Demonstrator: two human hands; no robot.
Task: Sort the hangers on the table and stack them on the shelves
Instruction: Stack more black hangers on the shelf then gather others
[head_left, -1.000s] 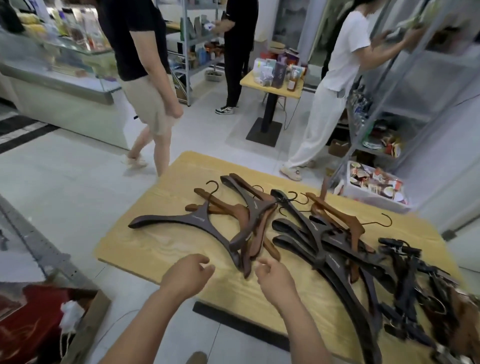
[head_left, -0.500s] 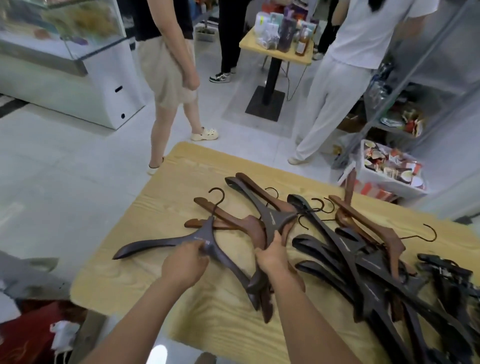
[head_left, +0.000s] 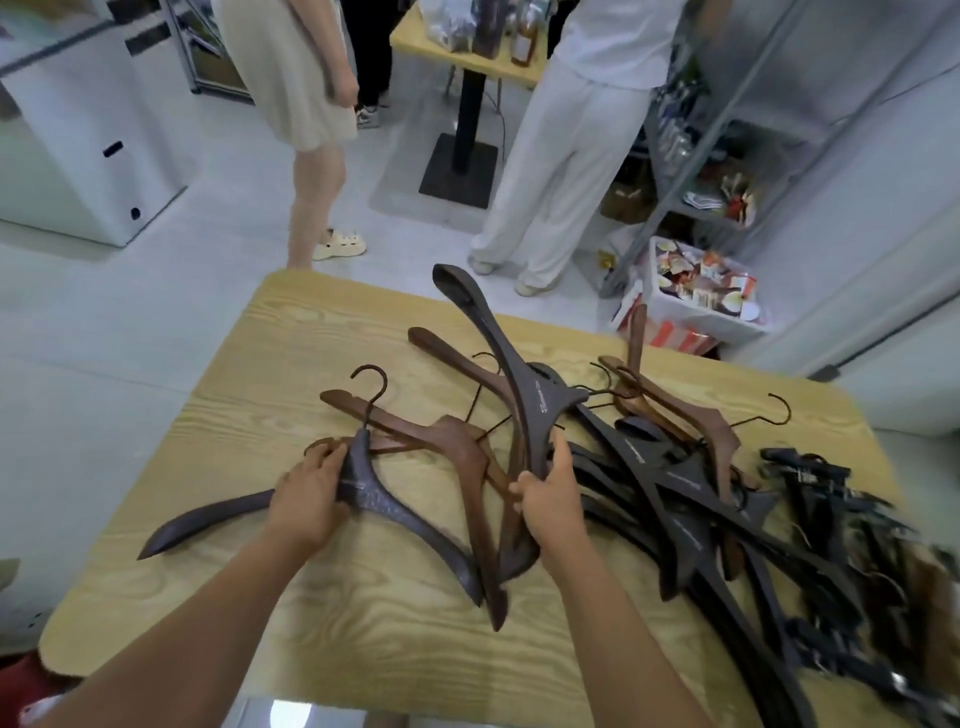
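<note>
On the light wooden table (head_left: 322, 639) lie many wooden hangers. My left hand (head_left: 306, 506) grips the neck of a dark brown hanger (head_left: 395, 512) that lies flat at the left. My right hand (head_left: 548, 499) grips a second dark hanger (head_left: 511, 379) and holds it tilted up, one arm pointing away from me. Between them lie reddish-brown hangers (head_left: 457, 447). A pile of dark hangers (head_left: 675, 499) covers the right half of the table, and black clip hangers (head_left: 831, 525) lie at the far right, blurred.
Two people stand just beyond the table's far edge: one in beige shorts (head_left: 291, 78), one in white trousers (head_left: 561, 156). A metal shelf rack (head_left: 727, 135) stands at the right with a white bin (head_left: 701, 291) of packets at its foot. A small pedestal table (head_left: 467, 93) stands behind.
Both hands reached forward from the table's near edge and took hold of dark hangers. The right hand's hanger has lifted off the pile and tilted up. The view has moved closer.
</note>
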